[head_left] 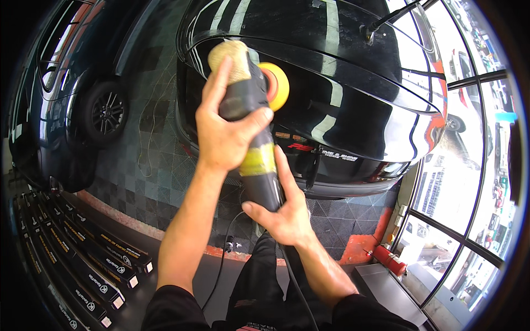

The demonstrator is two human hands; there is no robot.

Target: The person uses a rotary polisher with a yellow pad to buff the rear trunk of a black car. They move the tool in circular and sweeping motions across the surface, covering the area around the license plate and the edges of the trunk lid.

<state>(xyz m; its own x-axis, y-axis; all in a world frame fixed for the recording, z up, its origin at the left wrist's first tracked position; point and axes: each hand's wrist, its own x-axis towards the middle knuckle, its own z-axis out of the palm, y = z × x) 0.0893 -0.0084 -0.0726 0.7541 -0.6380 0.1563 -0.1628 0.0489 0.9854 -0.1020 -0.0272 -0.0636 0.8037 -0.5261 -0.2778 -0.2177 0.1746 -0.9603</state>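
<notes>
Both hands grip a black corded polishing machine (243,99) held above the rear of a glossy black car (353,99). My left hand (226,121) is wrapped round the polisher's front part, just behind a head covered in tan material. Lower down, my right hand (284,212) closes round the rear of the body, below a band of yellow tape (258,160). A yellow foam pad (279,86) on an orange-red backing faces right, toward the car's rear panel; whether it touches the paint I cannot tell. The power cord runs down past my legs.
Another dark vehicle (72,94) with a black wheel stands at the left. Long dark boxes (83,265) lie stacked at the lower left. A red fire extinguisher (390,260) sits at the lower right by tall windows. Dark tiles (149,171) cover the floor.
</notes>
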